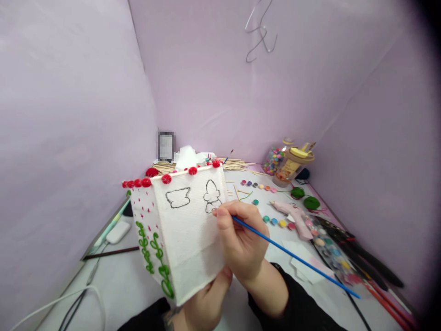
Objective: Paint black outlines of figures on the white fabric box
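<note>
A white fabric-covered box (189,248) is held up in front of me, slightly tilted. Its top edge carries red pom-poms (166,179), and green leafy vines (161,271) with small pink marks decorate its left side. Black outlines, one like a butterfly (178,197) and one like a gnome (211,193), are on the face toward me. My left hand (210,303) supports the box from below, its fingers partly hidden behind it. Pinched in my right hand (244,239) is a thin blue-handled paintbrush (296,257), its tip at the lower part of the right-hand outline.
To the right are small paint pots (274,221), a pink glue gun (298,218), black-handled pliers (365,257) and green yarn balls (312,202). Jars (292,168) and wooden sticks (237,164) stand or lie at the back. A white case (118,232) and cables (86,289) lie left.
</note>
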